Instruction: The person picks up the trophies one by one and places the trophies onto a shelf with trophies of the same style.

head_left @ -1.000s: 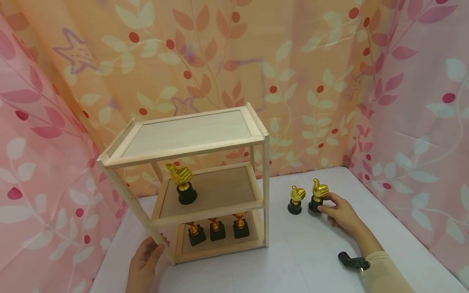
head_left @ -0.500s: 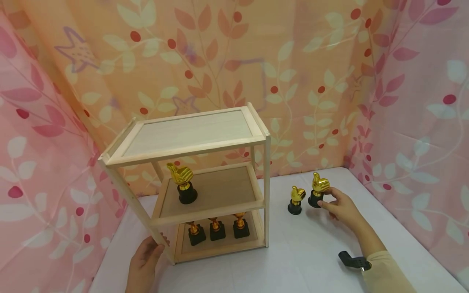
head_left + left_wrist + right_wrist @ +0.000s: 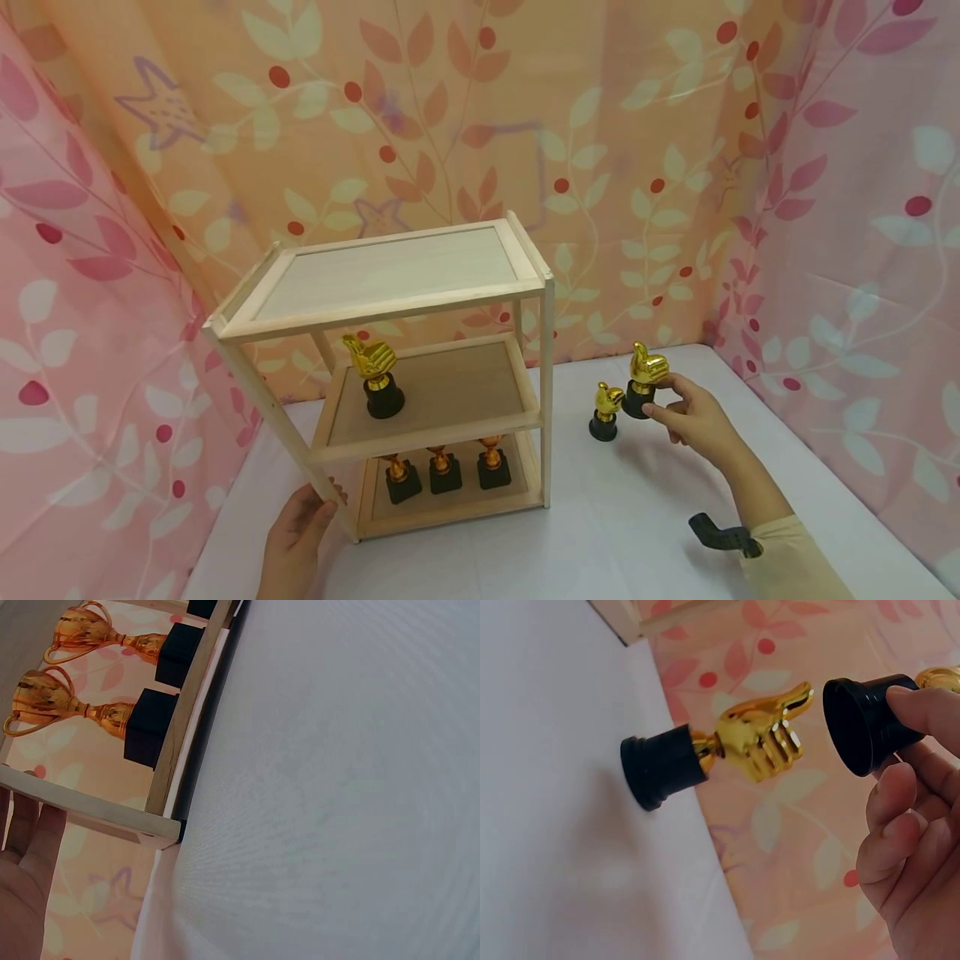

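above the table [image 3: 600, 525], right hand [image 3: 697, 423] grips trophy [image 3: 647, 371]

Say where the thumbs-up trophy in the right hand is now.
In the head view, the held trophy is right of the wooden shelf, above the white table, pinched by the right hand beside a standing trophy.

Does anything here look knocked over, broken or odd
Nothing stands out: the thumbs-up trophy on the middle shelf and the small one on the table stand upright; the trophy in the right hand looks undamaged.
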Demonstrator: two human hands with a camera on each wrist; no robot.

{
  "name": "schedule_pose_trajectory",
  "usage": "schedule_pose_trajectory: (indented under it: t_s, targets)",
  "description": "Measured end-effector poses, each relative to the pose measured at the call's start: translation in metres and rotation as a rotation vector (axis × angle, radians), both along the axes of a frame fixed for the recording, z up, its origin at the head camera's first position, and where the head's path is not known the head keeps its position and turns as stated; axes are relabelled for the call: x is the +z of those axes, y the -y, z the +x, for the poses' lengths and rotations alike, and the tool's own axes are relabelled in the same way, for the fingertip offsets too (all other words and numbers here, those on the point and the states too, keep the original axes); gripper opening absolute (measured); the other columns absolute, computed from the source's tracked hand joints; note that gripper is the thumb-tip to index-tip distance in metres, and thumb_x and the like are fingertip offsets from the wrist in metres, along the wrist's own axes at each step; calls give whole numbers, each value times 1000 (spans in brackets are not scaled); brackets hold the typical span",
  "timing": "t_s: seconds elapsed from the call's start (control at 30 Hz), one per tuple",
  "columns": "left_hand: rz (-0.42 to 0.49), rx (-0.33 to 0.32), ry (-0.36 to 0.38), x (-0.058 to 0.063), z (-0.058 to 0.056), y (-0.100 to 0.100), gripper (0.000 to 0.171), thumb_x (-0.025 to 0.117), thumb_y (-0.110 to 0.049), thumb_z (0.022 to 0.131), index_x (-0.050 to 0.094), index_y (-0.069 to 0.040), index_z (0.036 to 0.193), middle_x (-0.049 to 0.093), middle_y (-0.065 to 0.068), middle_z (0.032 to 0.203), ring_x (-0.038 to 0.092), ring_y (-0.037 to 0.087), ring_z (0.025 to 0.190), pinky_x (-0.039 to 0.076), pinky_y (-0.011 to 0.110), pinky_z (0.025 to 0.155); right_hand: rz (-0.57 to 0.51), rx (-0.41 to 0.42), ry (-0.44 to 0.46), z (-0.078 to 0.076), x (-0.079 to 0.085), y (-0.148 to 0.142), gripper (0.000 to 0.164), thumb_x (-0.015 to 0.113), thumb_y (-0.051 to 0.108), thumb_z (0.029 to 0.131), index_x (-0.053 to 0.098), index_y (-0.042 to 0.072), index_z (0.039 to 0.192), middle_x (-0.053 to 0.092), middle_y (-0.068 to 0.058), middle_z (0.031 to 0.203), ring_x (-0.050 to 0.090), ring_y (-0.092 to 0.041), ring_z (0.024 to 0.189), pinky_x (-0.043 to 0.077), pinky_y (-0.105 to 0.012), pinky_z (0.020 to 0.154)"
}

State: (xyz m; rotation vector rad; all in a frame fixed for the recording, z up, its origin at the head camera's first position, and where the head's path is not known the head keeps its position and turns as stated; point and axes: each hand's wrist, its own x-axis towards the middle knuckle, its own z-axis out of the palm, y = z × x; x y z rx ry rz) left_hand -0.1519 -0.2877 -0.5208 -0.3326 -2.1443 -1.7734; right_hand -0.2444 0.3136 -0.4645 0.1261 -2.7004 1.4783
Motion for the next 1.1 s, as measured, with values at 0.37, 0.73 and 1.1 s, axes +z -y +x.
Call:
schedule_pose_trajectory:
  t_s: [0.37,0.73,1.1]
  targets:
    - [-31,34,30,2,1,-1,31,50,-1,98,49,2,129,61,13,112,62,10,105,51,16,91,5,14,-34,21,35,19,56,68,50,85,45,23,128,55,-13,70,53,-26,53,46,-33,46]
    - [-63,93,64,5,3,-4,31,52,-4,98,50,2,128,61,13,112,61,8,104,51,15,89,8,40,-129,40,58,34,51,70,41,87,47,22,128,58,-13,72,52,-23,50,46,-31,44]
    - [-62,93,39,4,2,-4,30,52,-4,98,51,0,127,61,14,111,62,8,102,52,15,88,-41,73,-167,57,76,48,44,72,31,87,50,20,123,52,-5,58,49,-21,47,43,-31,41]
